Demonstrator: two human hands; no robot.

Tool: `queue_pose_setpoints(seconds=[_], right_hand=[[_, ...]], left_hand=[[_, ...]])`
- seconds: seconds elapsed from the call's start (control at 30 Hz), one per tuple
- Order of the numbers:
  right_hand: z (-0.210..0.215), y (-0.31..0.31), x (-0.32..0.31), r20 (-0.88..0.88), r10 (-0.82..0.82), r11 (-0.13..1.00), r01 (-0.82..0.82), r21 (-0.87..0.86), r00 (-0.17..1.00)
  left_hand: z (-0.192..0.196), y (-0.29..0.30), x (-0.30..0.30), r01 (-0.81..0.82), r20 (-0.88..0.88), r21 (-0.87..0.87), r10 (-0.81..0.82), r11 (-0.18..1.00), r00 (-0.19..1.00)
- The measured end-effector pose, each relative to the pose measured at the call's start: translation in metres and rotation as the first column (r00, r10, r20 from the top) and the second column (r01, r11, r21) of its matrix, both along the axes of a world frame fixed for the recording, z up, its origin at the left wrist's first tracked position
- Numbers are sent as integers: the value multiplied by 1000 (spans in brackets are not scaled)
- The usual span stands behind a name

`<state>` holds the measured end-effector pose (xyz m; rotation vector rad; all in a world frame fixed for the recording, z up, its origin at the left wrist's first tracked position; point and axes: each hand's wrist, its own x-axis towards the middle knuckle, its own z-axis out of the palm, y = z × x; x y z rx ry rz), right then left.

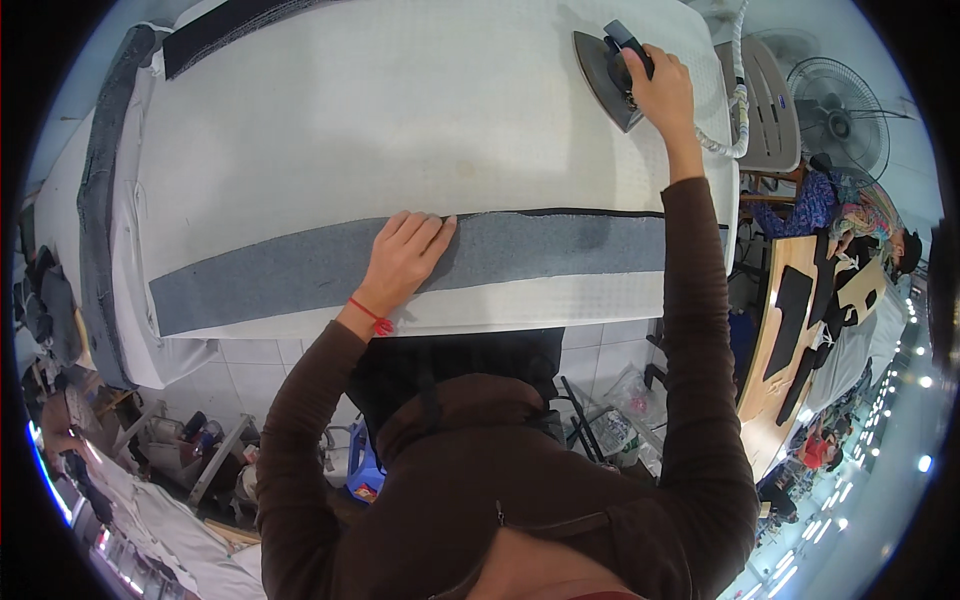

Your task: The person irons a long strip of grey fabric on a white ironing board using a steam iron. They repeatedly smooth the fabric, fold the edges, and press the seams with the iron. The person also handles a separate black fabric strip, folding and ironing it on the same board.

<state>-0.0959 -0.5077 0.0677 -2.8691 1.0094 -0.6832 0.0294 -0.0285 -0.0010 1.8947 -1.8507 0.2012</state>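
A long grey fabric strip (545, 247) lies across the near part of the white padded ironing table (330, 160). Its upper edge shows a narrow black band right of my left hand. My left hand (408, 255) rests on the strip, fingers bent together and pressing at that upper edge. At the far right, my right hand (665, 92) is wrapped around the dark handle of an iron (600, 72). The iron is on or just above the table cover, well away from the strip; any gap beneath it cannot be made out. My right forearm hides the strip's right end.
A dark fabric piece (235, 32) lies at the far left, and a long grey fabric roll (100, 200) runs down the table's left side. A white wrapped hose (741, 105) hangs at the right edge, near a chair (770, 110) and a fan (838, 120). Another person sits beyond.
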Motion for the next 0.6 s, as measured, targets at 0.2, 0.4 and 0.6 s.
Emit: queue_pose_setpoints(seconds=[0.2,0.4,0.6], right_hand=[[12,-20,15,-257,10,923,90,373,966],[23,-2,5,-301,174,825,28,565,938],[62,94,-28,-274,293,776,-60,628,916]], left_hand=[[-3,3,2,-1,-31,4,1,1000,1000],[3,-6,2,1,-55,-40,-4,999,998],[-1,-3,1,-23,-113,-6,22,1000,993]])
